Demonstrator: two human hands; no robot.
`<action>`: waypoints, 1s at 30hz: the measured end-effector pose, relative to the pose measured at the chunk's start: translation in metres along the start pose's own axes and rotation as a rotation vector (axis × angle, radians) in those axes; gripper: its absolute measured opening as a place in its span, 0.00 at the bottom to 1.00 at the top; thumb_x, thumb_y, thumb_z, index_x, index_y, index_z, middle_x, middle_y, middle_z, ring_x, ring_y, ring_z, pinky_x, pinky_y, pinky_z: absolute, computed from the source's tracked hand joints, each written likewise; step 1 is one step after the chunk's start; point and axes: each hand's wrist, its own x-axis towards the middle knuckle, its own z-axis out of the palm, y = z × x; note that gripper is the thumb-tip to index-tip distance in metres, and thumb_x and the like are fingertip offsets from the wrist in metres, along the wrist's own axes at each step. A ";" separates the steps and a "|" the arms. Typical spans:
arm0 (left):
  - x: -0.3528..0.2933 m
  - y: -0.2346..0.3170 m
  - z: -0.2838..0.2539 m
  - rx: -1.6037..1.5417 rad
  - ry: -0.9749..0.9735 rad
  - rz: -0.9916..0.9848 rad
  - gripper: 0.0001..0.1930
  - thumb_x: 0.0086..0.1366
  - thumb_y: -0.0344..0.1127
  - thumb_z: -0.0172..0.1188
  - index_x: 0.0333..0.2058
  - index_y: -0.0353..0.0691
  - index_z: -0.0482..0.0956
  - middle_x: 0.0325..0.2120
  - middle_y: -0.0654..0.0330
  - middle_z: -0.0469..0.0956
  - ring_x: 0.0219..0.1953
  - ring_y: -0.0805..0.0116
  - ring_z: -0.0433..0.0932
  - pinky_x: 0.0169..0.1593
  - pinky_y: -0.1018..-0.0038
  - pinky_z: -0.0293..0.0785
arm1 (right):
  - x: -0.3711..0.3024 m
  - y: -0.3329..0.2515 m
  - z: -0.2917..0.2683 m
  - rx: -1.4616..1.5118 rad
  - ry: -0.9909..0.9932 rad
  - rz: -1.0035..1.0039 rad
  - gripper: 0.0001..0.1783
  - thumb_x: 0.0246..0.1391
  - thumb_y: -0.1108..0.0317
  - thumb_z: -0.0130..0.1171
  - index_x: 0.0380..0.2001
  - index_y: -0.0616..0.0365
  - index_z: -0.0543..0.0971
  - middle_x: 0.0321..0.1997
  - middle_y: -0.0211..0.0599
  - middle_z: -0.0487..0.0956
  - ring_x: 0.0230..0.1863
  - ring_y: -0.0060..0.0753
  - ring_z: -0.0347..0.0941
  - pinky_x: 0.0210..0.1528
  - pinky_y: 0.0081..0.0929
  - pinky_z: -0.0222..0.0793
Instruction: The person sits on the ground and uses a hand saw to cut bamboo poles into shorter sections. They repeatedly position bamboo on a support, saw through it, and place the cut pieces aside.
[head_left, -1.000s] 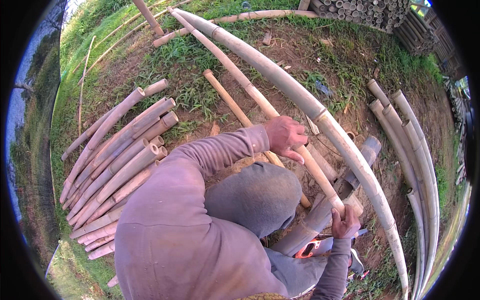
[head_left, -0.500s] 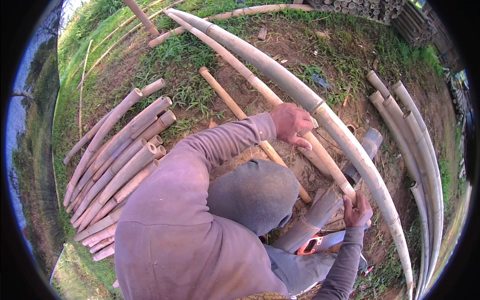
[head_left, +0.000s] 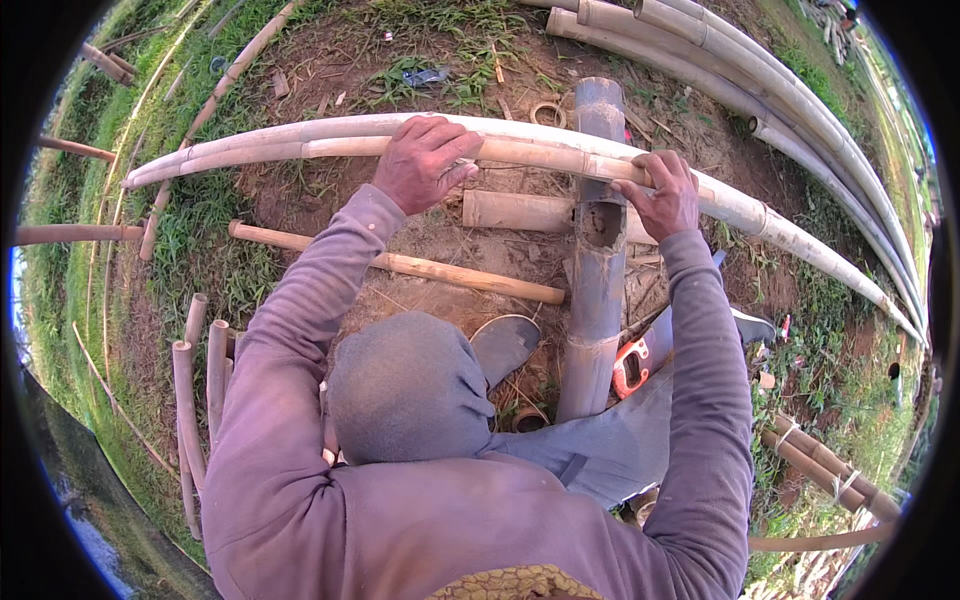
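Observation:
A pale bamboo pole [head_left: 340, 147] runs crosswise in front of me, close alongside a longer bamboo pole [head_left: 760, 215]. My left hand [head_left: 425, 163] is closed over the nearer pole from above, its thumb on the near side. My right hand [head_left: 665, 195] grips that pole near its right end, fingers over the top and thumb below. Both poles cross above a thick grey bamboo log [head_left: 590, 340], which has a dark opening cut in it just below them. By my right forearm lies a handsaw [head_left: 632, 365] with an orange handle, partly hidden by my leg and arm.
A peeled bamboo stick [head_left: 470, 275] and a short thick bamboo piece [head_left: 515, 211] lie on the soil. Long bamboo poles [head_left: 700, 65] are stacked at the far right. Upright-looking cut lengths [head_left: 190, 400] are at the left, and a tied bundle [head_left: 825, 465] at the lower right.
My view has turned right, so the two poles now run crosswise instead of diagonally. Both hands keep their hold on the nearer pole.

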 end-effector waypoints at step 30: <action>0.030 -0.007 0.043 0.197 -0.243 0.079 0.17 0.64 0.37 0.69 0.52 0.50 0.83 0.47 0.63 0.87 0.48 0.63 0.86 0.59 0.63 0.74 | -0.325 -0.004 0.090 0.005 -0.430 1.414 0.27 0.53 0.46 0.70 0.47 0.54 0.85 0.50 0.48 0.87 0.54 0.47 0.84 0.59 0.41 0.74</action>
